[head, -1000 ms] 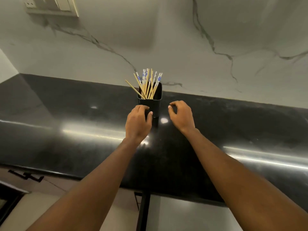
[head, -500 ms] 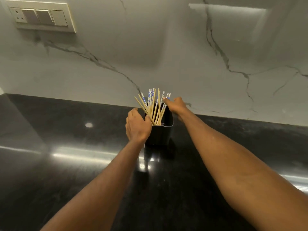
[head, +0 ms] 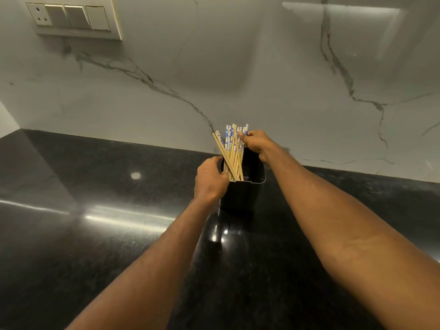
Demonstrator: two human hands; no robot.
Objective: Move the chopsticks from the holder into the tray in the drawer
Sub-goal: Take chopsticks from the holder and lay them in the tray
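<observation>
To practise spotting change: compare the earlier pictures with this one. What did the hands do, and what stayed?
The right hand rose from beside the holder to the tops of the chopsticks and now grips them, bunched tighter. The left hand slid up the holder's left side and holds it near the rim. The chopsticks stay in the holder, which stays on the counter.

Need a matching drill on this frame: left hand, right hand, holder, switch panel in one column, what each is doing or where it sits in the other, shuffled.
Column 1
1. left hand
2. right hand
3. holder
4. switch panel

Column 2
A. mounted on the wall, upper left of the view
B. grips the chopsticks near their tops
C. stands on the black countertop
D. holds the holder's left side

Pairs: 1-D, 2-B, 3-C, 4-A
</observation>
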